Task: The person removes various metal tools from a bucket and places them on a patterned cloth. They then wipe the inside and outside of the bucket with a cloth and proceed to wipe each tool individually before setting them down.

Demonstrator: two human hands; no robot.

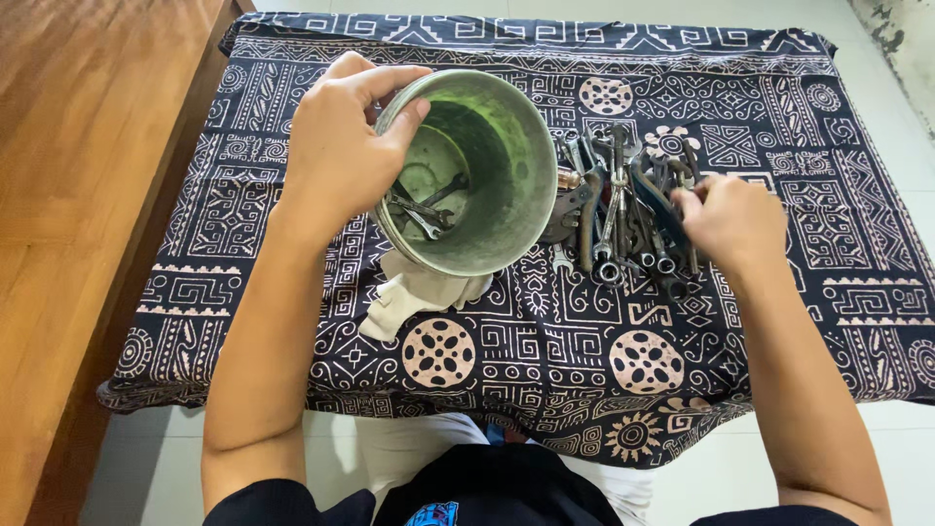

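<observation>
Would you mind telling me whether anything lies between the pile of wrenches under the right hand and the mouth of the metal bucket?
Nothing visible does. The right hand rests on the wrench pile, right beside the metal bucket, which the left hand tilts by its rim. A few wrenches already lie inside.

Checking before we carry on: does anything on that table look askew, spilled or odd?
The metal bucket is tipped toward the camera, held at its rim by the left hand, a few wrenches inside. A crumpled white cloth lies under it. Tools lie jumbled by the right hand.
</observation>
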